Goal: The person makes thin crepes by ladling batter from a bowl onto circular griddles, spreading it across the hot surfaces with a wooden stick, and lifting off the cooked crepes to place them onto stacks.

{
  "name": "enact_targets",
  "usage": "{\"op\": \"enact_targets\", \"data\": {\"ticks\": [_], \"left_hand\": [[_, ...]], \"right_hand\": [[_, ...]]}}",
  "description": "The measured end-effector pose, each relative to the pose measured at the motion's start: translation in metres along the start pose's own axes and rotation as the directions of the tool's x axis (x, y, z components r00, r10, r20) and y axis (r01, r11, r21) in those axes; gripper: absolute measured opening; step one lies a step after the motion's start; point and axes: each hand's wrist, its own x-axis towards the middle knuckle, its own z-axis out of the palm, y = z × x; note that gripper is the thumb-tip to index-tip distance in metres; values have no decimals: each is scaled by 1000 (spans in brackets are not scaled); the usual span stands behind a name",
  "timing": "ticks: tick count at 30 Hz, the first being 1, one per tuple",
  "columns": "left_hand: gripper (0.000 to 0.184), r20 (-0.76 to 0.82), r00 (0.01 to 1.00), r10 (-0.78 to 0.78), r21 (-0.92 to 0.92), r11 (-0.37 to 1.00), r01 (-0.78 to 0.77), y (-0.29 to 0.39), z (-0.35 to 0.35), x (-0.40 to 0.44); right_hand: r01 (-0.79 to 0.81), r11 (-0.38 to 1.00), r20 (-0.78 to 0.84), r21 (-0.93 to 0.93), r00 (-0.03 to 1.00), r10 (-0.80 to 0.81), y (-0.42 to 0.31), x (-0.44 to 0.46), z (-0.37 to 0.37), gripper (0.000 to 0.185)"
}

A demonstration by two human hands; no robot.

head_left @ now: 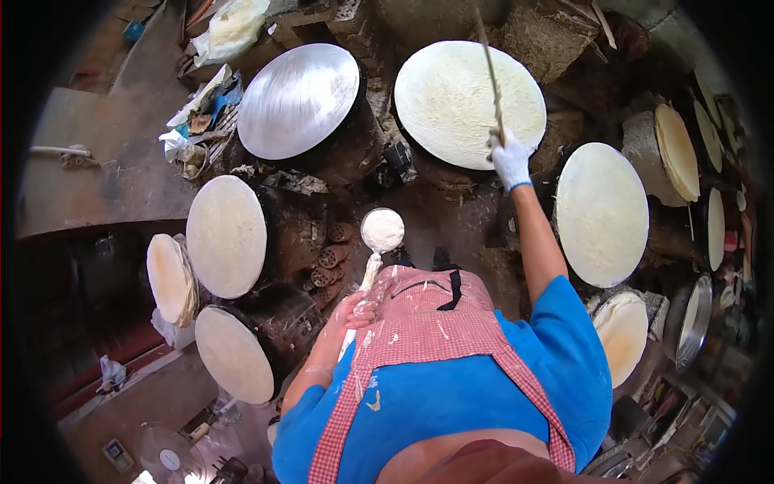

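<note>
My left hand [359, 310] is bare and closed round the batter-coated handle of a ladle [383, 231], whose round bowl holds white batter in front of the apron. On my right hand [510, 160] is a white glove; its fingers close on a long thin stick [493, 81]. That hand is at the lower right edge of a large round griddle [451, 101] covered with a pale batter layer, and the stick reaches up across it. Left of that griddle is a bare, shiny metal one [299, 101].
More round griddles with pale sheets stand at the left [226, 236], lower left [234, 355] and right [602, 214]. Stacks of flatbreads are at far left [171, 280], upper right [676, 153] and lower right [622, 335]. Hollow bricks [331, 256] lie on the floor.
</note>
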Motion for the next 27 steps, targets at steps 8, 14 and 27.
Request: {"op": "enact_targets", "data": {"ticks": [8,14,27], "left_hand": [[22,-134,980,150,15,989,-150,8,5,-9],[25,-28,991,128,95,988,-125,20,-11,-21],[22,-116,983,143,-10,989,-145,9,9,-10]], "right_hand": [[336,873,498,-354,858,-128,43,-22,109,23],[290,950,-4,-118,956,-293,-9,12,60,20],[530,478,357,-700,840,-409,19,-7,82,9]]}}
